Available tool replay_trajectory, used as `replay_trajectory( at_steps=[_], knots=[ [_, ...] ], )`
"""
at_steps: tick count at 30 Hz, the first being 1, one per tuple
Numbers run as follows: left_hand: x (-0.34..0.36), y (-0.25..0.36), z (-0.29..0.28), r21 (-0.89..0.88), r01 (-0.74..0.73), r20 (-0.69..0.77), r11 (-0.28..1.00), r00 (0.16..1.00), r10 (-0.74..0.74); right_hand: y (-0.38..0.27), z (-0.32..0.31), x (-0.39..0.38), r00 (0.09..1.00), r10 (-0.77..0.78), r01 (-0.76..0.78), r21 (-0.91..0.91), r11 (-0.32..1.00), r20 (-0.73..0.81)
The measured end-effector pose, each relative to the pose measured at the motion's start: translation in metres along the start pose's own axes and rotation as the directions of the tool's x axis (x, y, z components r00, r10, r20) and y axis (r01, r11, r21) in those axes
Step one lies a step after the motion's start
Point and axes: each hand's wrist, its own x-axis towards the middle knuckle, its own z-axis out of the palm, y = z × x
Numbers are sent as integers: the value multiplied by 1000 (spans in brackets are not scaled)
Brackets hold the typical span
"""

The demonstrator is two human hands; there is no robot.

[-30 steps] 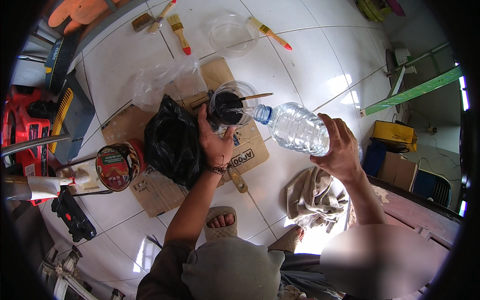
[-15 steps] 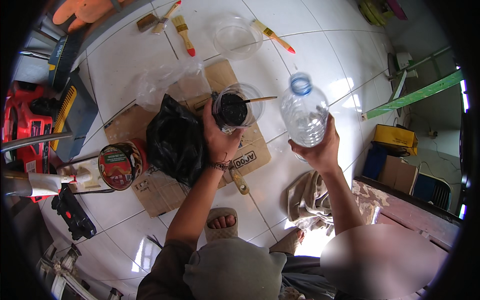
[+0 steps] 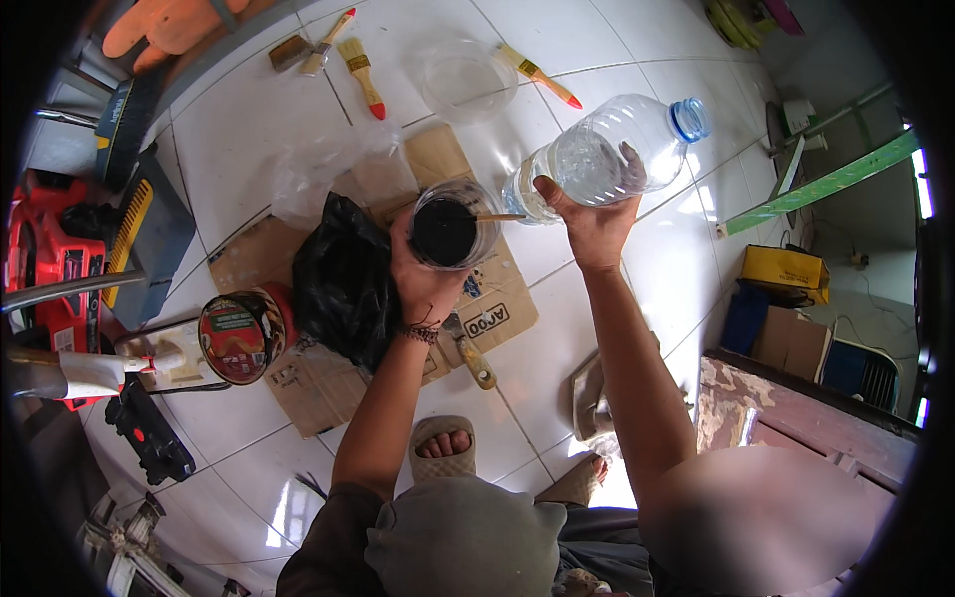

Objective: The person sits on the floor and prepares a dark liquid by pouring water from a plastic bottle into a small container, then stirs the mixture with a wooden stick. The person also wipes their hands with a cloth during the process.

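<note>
We note the left hand [image 3: 428, 287] with its grip curled around the near left side of a clear plastic cup [image 3: 445, 231]; several fingertips are out of sight behind and under it. The cup, holding a black substance, is over the cardboard sheet [image 3: 512, 291], by its right edge, between the far and right corners. We cannot tell whether its base touches the cardboard. A wooden stick [image 3: 500, 217] leans out over the rim to the right; its lower end is lost in the black.

The right hand [image 3: 601, 227] has its grip closed around a clear bottle [image 3: 589, 139], thumb on the near side, most fingers behind. We record the bottle tilted sideways above the floor tiles, beyond the cardboard's right edge, blue-ringed neck pointing right, base near the stick's tip; contact there is unclear, as is the water level.

The black plastic bag [image 3: 343, 284] lies just left of the left hand, covering the cardboard's middle. The scraper [image 3: 476, 364] crosses its near right edge, blade partly hidden. The right forearm covers much of the cloth [image 3: 591, 398].
</note>
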Motion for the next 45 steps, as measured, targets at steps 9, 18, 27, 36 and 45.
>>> replay_trajectory(
  at_steps=[9,18,27,36,45],
  knots=[
    [2,1,-7,-9,63,99,998,993,-61,2,-17,-20,995,93,-96,-110,989,-30],
    [-10,-18,14,-291,297,114,910,955,-275,-76,9,-62,976,-33,102,-317,943,216],
    [-8,-4,-2,-134,51,81,990,996,-40,-84,25,-28,590,-319,709,-286,645,741],
    [-9,-41,12,-230,34,40,973,999,-25,-83,40,-26,595,-377,706,-238,667,709],
    [2,-33,6,-227,78,115,971,992,-53,-89,45,-15,605,-264,659,-286,696,751]
  ],
)
